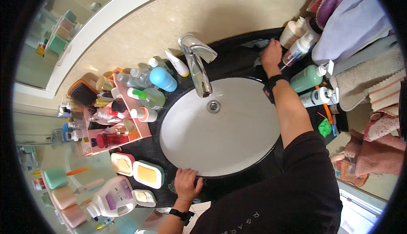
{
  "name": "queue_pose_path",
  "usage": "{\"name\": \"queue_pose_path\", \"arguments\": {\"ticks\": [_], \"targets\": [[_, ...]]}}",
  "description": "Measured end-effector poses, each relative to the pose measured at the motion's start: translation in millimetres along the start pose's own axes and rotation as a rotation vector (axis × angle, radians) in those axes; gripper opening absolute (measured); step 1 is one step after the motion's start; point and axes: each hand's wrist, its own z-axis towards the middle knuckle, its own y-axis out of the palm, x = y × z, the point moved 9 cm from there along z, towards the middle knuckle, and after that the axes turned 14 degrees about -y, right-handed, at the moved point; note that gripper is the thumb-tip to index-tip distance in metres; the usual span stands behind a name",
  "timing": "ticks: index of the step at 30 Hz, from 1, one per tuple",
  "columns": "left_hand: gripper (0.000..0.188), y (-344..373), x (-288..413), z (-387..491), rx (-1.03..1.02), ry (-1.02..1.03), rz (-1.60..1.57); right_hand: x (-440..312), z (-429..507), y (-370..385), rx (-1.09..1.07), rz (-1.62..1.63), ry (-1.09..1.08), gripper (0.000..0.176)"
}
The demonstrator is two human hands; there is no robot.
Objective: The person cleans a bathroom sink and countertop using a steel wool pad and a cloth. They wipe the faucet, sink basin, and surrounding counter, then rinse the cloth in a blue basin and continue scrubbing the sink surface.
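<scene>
My right hand is curled on the black countertop in the back right corner, beside a whitish wet-looking patch. Whether its fingers close on anything is hidden. Right by it stand a cream pump bottle and a white dispenser bottle with a coloured label. Across the white oval sink, my left hand rests on the front counter edge, holding nothing, its thumb apart. A chrome faucet rises behind the basin, above the drain.
To the left, a pink organizer holds toiletries, with several bottles beside it. Soap dishes and a large white jug stand nearer. Green and white pump bottles flank my right forearm. Towels hang at right.
</scene>
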Motion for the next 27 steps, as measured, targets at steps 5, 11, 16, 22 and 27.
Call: {"name": "queue_pose_path", "arguments": {"ticks": [5,11,16,22,27], "targets": [[0.029,0.9,1.7,0.7,-0.007,-0.007,0.013,-41.9,-9.7,29.5,-0.376,-0.121,-0.122,0.047],[0.026,2.3,5.5,0.1,-0.034,-0.006,0.054,-205.2,-71.8,12.6,-0.323,0.190,-0.337,0.069],[0.027,3.6,7.8,1.2,-0.038,-0.015,0.080,-214.3,-66.1,4.3,-0.341,0.159,-0.551,0.032],[0.027,6.2,5.7,1.8,-0.044,-0.037,0.084,-142.8,-27.2,-1.8,-0.176,0.197,-0.236,0.015],[0.027,6.4,4.7,1.6,-0.046,-0.029,0.083,-200.6,-56.2,9.9,-0.308,0.341,-0.426,0.024]]}}
